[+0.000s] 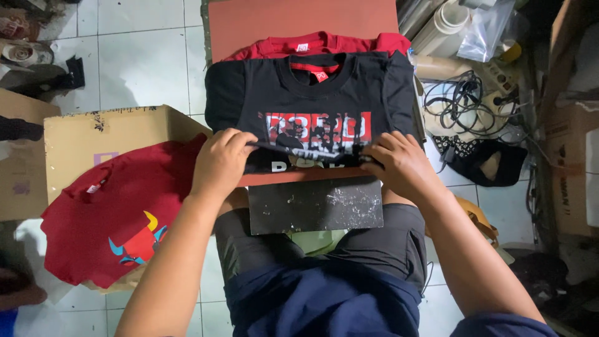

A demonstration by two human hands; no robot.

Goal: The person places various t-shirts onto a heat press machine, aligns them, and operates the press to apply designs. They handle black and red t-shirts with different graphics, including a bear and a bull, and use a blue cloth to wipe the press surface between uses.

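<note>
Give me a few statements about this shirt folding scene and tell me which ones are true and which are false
1. Both hands grip the lower edge of the black T-shirt. True: the left hand and the right hand each pinch the folded-up hem.
2. A red shirt lies under the black one. True: its collar and shoulders show above the black collar.
3. The red shirt with a bull picture lies on the person's lap. False: it is draped over a cardboard box on the left.
4. The black T-shirt is plain. False: it has a red and white print on the chest.
5. The floor is wooden. False: it is pale tile.
</note>
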